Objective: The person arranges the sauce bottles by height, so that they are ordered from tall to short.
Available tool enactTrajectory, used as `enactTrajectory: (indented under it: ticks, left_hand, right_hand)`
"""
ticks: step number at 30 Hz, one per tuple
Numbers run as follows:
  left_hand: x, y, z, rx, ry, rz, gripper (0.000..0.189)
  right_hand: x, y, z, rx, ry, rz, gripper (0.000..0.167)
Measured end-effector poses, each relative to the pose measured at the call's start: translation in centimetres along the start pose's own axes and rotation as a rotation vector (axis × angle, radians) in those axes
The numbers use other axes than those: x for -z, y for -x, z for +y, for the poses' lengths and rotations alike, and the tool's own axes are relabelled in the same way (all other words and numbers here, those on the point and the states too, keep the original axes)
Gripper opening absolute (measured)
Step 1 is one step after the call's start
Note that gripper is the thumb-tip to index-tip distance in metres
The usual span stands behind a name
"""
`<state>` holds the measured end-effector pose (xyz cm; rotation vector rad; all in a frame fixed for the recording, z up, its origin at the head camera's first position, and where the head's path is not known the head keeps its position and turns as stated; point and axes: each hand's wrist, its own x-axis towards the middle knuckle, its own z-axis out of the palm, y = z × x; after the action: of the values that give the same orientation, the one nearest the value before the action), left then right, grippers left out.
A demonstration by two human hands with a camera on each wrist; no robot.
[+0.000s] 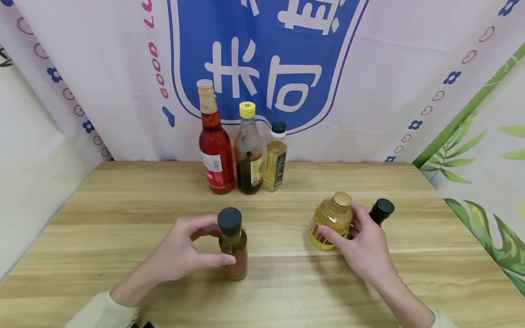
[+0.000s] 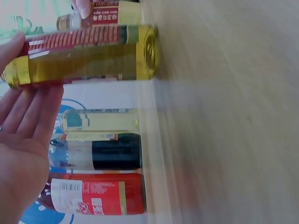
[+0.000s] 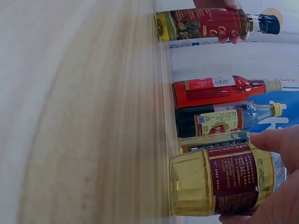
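My left hand (image 1: 180, 250) grips an olive oil bottle (image 1: 238, 255) with a black cap and dark red label, thumb on the near side. The left wrist view shows yellow-green oil in this bottle (image 2: 93, 60). Farther right, my right hand (image 1: 365, 246) holds a wide clear bottle of yellow oil (image 1: 332, 218) with a gold cap. Its maroon label (image 3: 233, 177) faces the right wrist camera. Both bottles are upright; whether their bases touch the table is unclear. Just beyond the right hand is a dark-green-capped bottle (image 1: 381, 209), mostly hidden by that hand.
At the back of the wooden table (image 1: 123, 200) stand a tall red bottle (image 1: 215, 155), a yellow-capped bottle of dark liquid (image 1: 249, 159) and a slim bottle of pale oil (image 1: 275, 161). A printed curtain (image 1: 369, 114) hangs right behind them.
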<state>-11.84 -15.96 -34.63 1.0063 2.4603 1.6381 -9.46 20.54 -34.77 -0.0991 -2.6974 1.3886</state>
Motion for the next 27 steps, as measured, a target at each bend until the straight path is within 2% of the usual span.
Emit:
enactTrajectory:
  ticks: [4,8,12,22,27]
  left_hand:
    - [-0.5,-1.2,0.6,0.062,-0.037,0.096,0.048]
    - [-1.2,-3.1,1.3,0.156,-0.065,0.187,0.051]
    - [-2.0,-5.2,1.9,0.212,-0.084,0.244,0.052]
    - [-4.1,-10.7,3.3,0.218,-0.069,0.267,0.056]
    - [-5.2,-13.3,3.6,0.156,-0.072,0.274,0.054]
  right_hand:
    - [0.1,0.0,0.0,-0.002,-0.008,-0.002,0.087]
    - [0.1,-0.1,0.0,-0.007,-0.011,0.0,0.087]
    - [0.0,-0.2,0.0,-0.01,-0.017,-0.011,0.087]
    - [0.1,-0.2,0.0,-0.002,-0.015,0.0,0.088]
    - [0.1,-0.2,0.1,0.001,-0.015,0.004,0.086]
